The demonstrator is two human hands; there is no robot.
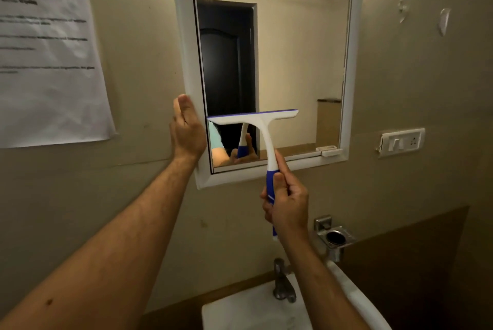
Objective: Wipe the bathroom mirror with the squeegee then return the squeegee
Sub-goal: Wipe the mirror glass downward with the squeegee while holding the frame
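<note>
A white-framed mirror (298,49) hangs on the beige wall. My right hand (286,203) grips the blue handle of a white and blue squeegee (260,123). Its blade lies level against the lower left part of the glass. My left hand (186,129) rests flat against the frame's left edge (184,36), holding nothing. The glass reflects a dark doorway, my hand and the squeegee.
A paper notice (50,60) is taped to the wall at left. A switch plate (401,141) sits right of the mirror. Below are a chrome cup holder (333,237), a tap (282,281) and a white basin (253,308).
</note>
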